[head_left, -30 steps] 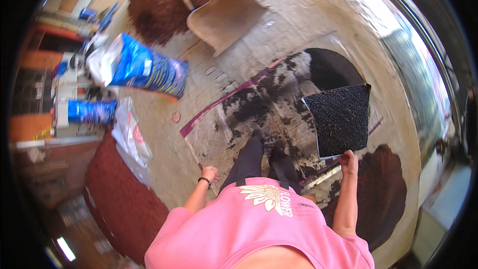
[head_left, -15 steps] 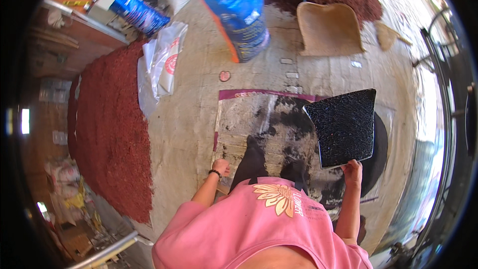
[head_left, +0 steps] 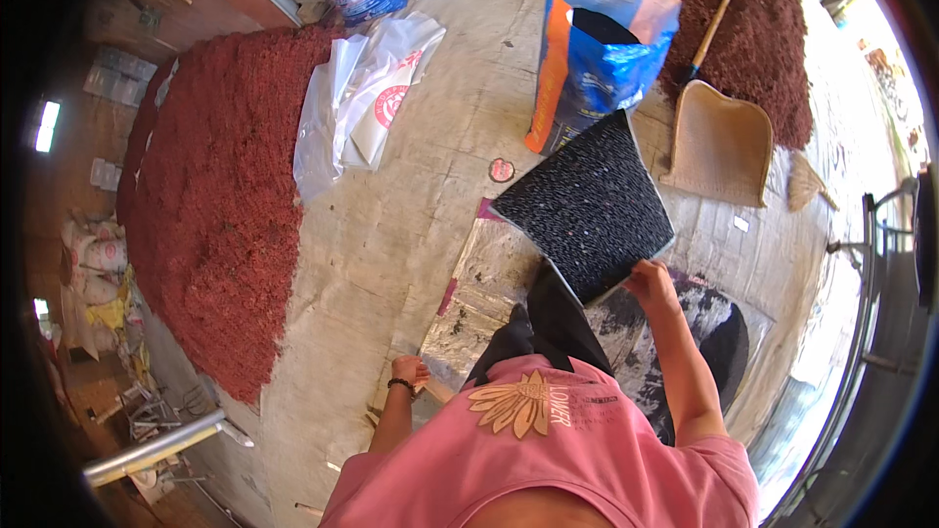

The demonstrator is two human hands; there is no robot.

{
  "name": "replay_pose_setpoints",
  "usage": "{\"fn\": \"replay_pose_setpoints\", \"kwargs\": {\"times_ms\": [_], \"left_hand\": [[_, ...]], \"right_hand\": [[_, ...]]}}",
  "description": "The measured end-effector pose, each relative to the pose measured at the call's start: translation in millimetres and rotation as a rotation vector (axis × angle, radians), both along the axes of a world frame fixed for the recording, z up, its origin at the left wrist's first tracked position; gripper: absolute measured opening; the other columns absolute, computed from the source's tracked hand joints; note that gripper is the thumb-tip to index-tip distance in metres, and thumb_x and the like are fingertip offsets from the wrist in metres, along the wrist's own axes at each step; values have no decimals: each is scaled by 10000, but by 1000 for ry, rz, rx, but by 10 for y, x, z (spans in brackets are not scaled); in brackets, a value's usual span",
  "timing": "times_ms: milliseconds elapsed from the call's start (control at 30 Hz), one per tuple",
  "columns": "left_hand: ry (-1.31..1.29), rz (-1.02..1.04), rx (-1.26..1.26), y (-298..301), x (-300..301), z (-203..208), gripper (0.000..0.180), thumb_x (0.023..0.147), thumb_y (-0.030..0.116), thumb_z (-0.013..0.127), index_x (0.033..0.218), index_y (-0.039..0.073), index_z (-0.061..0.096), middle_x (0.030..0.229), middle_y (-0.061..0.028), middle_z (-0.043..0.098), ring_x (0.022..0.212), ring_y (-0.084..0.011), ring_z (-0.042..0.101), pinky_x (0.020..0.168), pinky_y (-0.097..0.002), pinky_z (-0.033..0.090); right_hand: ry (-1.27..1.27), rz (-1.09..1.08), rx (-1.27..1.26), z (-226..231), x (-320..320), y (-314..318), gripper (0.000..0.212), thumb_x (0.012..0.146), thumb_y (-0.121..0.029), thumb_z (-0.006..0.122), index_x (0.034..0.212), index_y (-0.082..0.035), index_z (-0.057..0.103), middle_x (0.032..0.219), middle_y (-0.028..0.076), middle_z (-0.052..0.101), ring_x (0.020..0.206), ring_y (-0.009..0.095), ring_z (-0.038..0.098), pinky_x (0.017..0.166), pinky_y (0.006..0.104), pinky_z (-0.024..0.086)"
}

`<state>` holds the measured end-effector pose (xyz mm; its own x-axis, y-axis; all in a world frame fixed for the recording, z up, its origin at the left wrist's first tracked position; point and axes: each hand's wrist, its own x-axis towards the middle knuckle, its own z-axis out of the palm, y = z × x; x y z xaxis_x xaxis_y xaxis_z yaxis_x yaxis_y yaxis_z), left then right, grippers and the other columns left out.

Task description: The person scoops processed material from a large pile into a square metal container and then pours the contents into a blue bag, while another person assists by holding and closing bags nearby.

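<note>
My right hand (head_left: 653, 286) grips the near edge of a dustpan-like scoop (head_left: 650, 176) with a pale rim, its pan covered with black seed-like grains (head_left: 597, 210). The scoop is held above the floor, its far corner overlapping the lower part of an open blue and orange bag (head_left: 611, 73) that has black material inside. Whether scoop and bag touch I cannot tell. My left hand (head_left: 411, 372), with a dark bracelet at the wrist, is low on the left with curled fingers. A pale wooden piece (head_left: 440, 391) shows beside it; what the fingers hold is hidden.
Reddish-brown heaps lie at left (head_left: 220, 205) and far right (head_left: 753, 49). Near the right heap are a long-handled tan scoop (head_left: 724, 142) and a small brush (head_left: 807, 184). White plastic bags (head_left: 362, 103) lie by the left heap. Black grains (head_left: 729, 337) cover part of a floor sheet.
My view has turned and moved. My right hand has carried the loaded scoop forward and left, from over the black pile to the blue and orange bag. My left hand stays low.
</note>
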<state>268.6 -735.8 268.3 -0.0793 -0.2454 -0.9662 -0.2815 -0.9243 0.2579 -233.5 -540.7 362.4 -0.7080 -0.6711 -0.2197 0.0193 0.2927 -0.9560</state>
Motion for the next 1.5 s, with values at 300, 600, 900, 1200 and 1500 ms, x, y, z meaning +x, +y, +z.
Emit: {"fn": "replay_pose_setpoints", "kwargs": {"times_ms": [300,600,900,1200,1500], "left_hand": [[-242,185,-101,-380,-715,288,178,724,105,483,851,-19,487,752,-178,540,602,-281,552,507,-394,478],[-212,195,-37,-1319,-1413,270,136,702,83,491,807,-4,488,689,-165,533,568,-287,550,489,-401,477],[-171,167,-153,-3768,-2322,206,153,715,76,449,826,-20,493,687,-174,530,558,-267,547,459,-358,472],[11,142,-225,-5803,-3504,290,210,703,88,451,877,-25,485,704,-184,536,577,-295,551,478,-376,473],[-165,128,-66,-6547,-4709,291,182,715,116,472,856,2,491,730,-172,533,591,-286,553,505,-382,473]], "right_hand": [[565,550,-445,218,-736,-2309,75,714,-31,485,783,-7,473,682,86,476,597,168,514,486,241,426],[292,585,-381,173,-1431,-4033,139,621,-6,594,694,-11,476,622,80,470,468,145,481,422,239,396],[-438,297,-227,293,-2047,-5592,70,637,44,504,664,0,457,547,75,479,487,152,501,450,255,420],[-412,155,-153,120,-3123,-7021,34,649,-22,491,650,-4,462,565,85,476,492,170,499,459,269,429],[-596,321,-138,496,-4517,-8632,35,672,33,461,681,64,473,637,105,466,526,165,515,480,247,465]]}}
